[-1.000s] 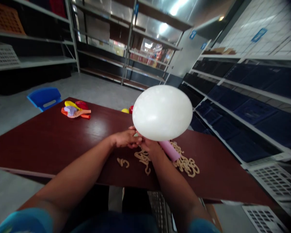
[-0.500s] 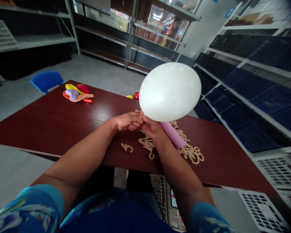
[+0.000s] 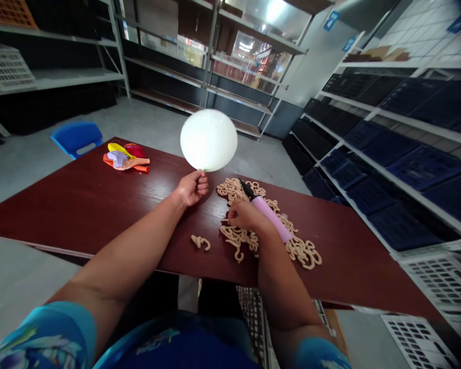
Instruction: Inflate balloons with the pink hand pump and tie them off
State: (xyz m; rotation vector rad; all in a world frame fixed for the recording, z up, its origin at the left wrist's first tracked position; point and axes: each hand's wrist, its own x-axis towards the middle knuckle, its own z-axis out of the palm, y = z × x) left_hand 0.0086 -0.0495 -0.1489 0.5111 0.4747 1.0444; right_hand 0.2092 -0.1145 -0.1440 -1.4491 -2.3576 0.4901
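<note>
An inflated white balloon (image 3: 209, 140) stands upright above my left hand (image 3: 194, 187), which is closed in a pinch on its neck. My right hand (image 3: 246, 213) is over a pile of tan curly strips (image 3: 236, 237), its fingers curled together at one strip; the hand partly hides the grip. Beside that hand lies a pink hand pump (image 3: 272, 218) with a black nozzle (image 3: 247, 189), resting among more tan strips (image 3: 307, 253). A small separate tan piece (image 3: 201, 242) lies on the table between my forearms.
Uninflated coloured balloons (image 3: 126, 158) are heaped at the far left of the dark red table (image 3: 72, 205). Behind that corner stands a blue chair (image 3: 77, 137). Metal shelves (image 3: 165, 72) line the back, and dark blue crates (image 3: 388, 169) fill the right shelves.
My two hands have come apart. The left carries the balloon leftward, held by its neck. The right has let go of the neck and dropped to the tan strips.
</note>
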